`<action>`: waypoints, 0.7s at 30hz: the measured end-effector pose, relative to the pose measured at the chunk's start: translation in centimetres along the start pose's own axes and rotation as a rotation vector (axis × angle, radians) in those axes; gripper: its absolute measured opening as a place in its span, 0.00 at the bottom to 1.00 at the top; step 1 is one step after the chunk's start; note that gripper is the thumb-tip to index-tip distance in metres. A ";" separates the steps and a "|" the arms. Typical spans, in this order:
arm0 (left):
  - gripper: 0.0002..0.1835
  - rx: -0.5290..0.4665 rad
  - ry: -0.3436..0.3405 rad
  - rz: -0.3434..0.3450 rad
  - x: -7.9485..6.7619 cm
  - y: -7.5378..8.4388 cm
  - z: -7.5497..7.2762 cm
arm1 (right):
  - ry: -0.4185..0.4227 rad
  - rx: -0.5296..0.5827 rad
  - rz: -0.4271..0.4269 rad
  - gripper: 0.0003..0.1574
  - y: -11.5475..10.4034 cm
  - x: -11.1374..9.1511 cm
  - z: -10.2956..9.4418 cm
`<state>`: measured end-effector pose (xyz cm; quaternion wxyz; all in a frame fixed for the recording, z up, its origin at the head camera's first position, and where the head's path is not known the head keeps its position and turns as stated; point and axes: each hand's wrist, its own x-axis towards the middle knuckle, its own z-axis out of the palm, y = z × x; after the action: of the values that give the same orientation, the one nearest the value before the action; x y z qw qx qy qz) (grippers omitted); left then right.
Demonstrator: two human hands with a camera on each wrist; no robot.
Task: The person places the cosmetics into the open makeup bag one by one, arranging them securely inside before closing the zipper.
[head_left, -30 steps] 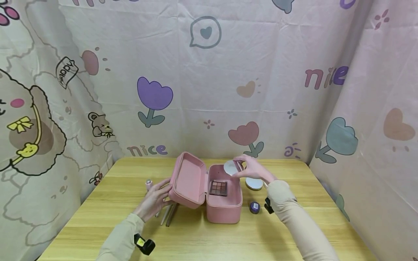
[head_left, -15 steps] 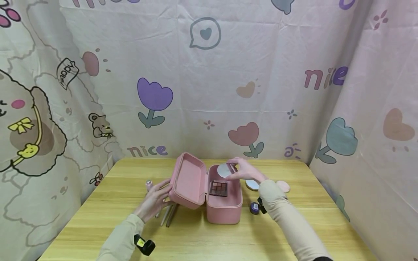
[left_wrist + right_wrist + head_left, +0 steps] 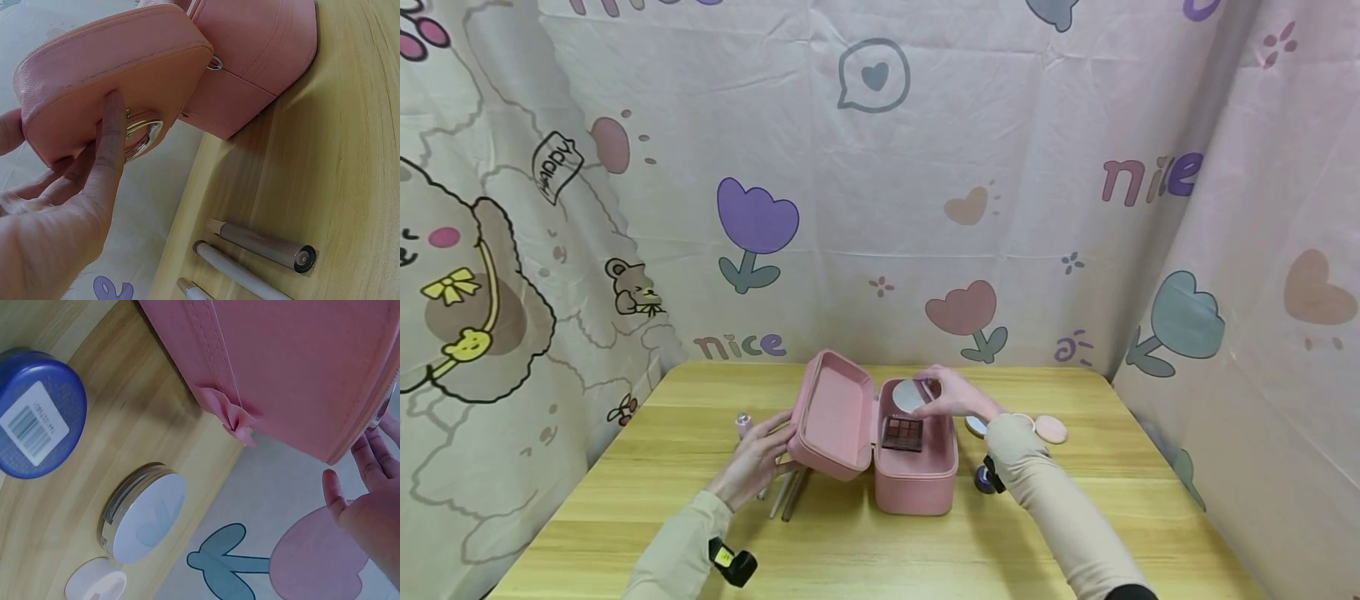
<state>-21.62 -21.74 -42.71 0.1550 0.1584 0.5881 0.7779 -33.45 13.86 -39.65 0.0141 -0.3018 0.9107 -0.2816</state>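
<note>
A pink cosmetic case (image 3: 913, 492) stands on the table with its lid (image 3: 835, 412) swung out to the left. My left hand (image 3: 756, 458) grips the lid's outer end; in the left wrist view one finger lies along its outside, near a gold-rimmed oval fitting (image 3: 144, 139). Over the back of the case's opening, my right hand (image 3: 955, 393) pinches a round compact (image 3: 907, 397), pale face toward the left. The right wrist view shows only the compact's silvery edge (image 3: 379, 417), the rest hidden by the case wall. An eyeshadow palette (image 3: 902, 434) lies inside the case.
Right of the case are a blue-purple jar (image 3: 984, 479), another round compact (image 3: 150, 517), a small white round item (image 3: 95, 579) and a pink puff (image 3: 1051, 429). Several pen-like sticks (image 3: 259, 244) and a small pink bottle (image 3: 743, 423) lie near the left hand.
My right hand has moved left and slightly down with the compact, bringing it over the case's opening. The pink puff has come into view behind the sleeve. The left hand keeps still.
</note>
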 end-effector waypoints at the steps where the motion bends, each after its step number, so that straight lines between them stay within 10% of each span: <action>1: 0.35 -0.001 -0.002 0.000 0.0 0.0 0.0 | 0.001 -0.004 -0.002 0.48 0.0 0.0 0.1; 21: 0.37 0.018 0.015 -0.024 -0.2 0.2 0.1 | 0.014 -0.085 0.047 0.48 -0.2 0.5 1.0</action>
<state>-21.39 -21.77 -42.45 0.1581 0.1469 0.5982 0.7717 -33.54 12.99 -40.37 0.0015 -0.2789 0.9286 -0.2446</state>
